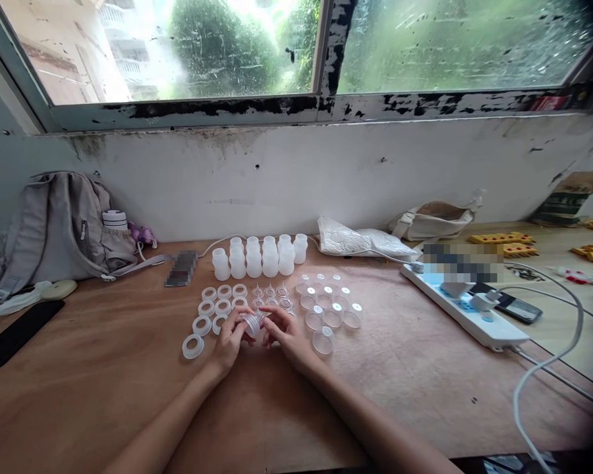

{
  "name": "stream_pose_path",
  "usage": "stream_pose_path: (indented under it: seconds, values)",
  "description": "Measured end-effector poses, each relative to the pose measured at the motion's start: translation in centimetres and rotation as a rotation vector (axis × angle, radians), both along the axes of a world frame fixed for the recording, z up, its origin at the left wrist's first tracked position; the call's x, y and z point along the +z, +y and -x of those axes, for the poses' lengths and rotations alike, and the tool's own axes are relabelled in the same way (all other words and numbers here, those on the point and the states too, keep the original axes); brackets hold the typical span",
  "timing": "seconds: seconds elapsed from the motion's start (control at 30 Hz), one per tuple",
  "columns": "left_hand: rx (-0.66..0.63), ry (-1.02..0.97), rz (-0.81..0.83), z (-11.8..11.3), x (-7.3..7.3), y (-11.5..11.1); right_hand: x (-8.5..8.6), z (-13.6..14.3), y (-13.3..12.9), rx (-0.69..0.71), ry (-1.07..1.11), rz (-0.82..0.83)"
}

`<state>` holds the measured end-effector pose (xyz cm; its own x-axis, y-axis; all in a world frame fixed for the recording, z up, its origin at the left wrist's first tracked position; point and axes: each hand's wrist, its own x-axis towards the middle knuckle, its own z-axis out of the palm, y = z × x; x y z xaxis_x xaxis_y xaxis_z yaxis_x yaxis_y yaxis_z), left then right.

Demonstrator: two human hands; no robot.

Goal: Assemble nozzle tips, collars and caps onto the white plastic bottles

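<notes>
My left hand (231, 339) is closed round a clear ribbed screw ring (251, 324), held tilted just above the table. Close against its right side, my right hand (284, 332) has bent fingers and a thumb drawn together. What sits between those right fingertips is too small to make out. Loose screw rings (193, 346) lie in rows to the left of my hands. Behind my hands, several clear teat-shaped pieces (269, 291) stand on the table, partly hidden by my fingers. Clear round caps (323, 341) with white dots are laid out on the right.
Frosted waisted bottles (254, 258) stand in rows at the back. A phone (180, 268) and grey backpack (64, 224) are on the left, with a black case (22, 334). To the right are a white power strip (467, 306), cables and a plastic bag (360, 240).
</notes>
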<state>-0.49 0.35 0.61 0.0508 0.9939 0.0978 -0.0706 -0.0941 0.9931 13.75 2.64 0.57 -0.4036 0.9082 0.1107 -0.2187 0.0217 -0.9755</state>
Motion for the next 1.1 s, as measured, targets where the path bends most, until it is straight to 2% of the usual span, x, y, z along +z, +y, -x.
stream_pose_path:
  seconds: [0.17,0.33,0.5,0.8,1.1]
  values:
    - [-0.070,-0.109,0.097,0.1,0.1,0.2,-0.1,-0.1,0.1,0.000,-0.105,-0.089]
    - [-0.104,-0.118,0.144,0.0,0.6,0.0,-0.4,-0.3,0.1,-0.129,-0.245,-0.250]
    - [-0.101,-0.005,0.144,0.3,1.3,-0.2,-0.5,-0.6,0.2,-0.158,-0.308,-0.343]
    - [-0.121,-0.003,0.076,1.0,1.7,0.1,0.7,-1.1,0.1,-0.227,-0.428,-0.429]
    - [-0.099,0.043,0.021,0.8,2.2,0.0,0.5,-1.1,0.2,-0.243,-0.393,-0.425]
